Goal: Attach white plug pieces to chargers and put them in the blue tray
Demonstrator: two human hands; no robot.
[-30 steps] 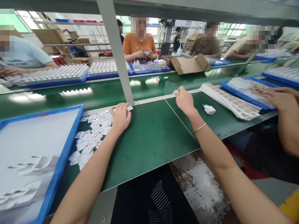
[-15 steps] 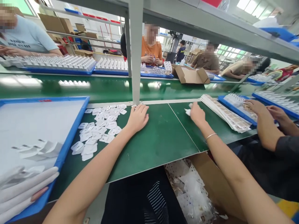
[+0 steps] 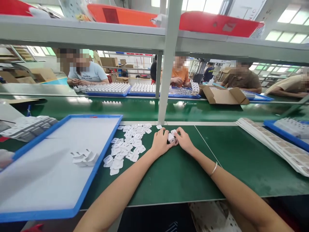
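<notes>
A small white plug housing (image 3: 171, 139) is held just above the green bench top between my two hands. My left hand (image 3: 159, 141) curls its fingers and thumb around its left side. From the right, my right hand (image 3: 185, 141) closes its fingertips on a small flat white cover piece (image 3: 173, 132) against the housing; the exact contact is partly hidden. Left of my hands lies a loose spread of flat white cover pieces (image 3: 127, 146) with small slots. A blue-rimmed tray (image 3: 96, 175) stands farther left, with several white pronged plug housings (image 3: 85, 158) on it.
Stacked white sheets with tan squares (image 3: 270, 138) lie to the right, before another blue tray (image 3: 293, 133). A metal post (image 3: 164, 96) rises behind my hands, supporting an overhead shelf. Co-workers sit across the bench. Below the front edge is a box of plastic scraps (image 3: 212, 214).
The view has swung left and lifted. My right hand has come left with a white item to meet my left hand, which now grips the housing too. The other hand over the left tray has withdrawn.
</notes>
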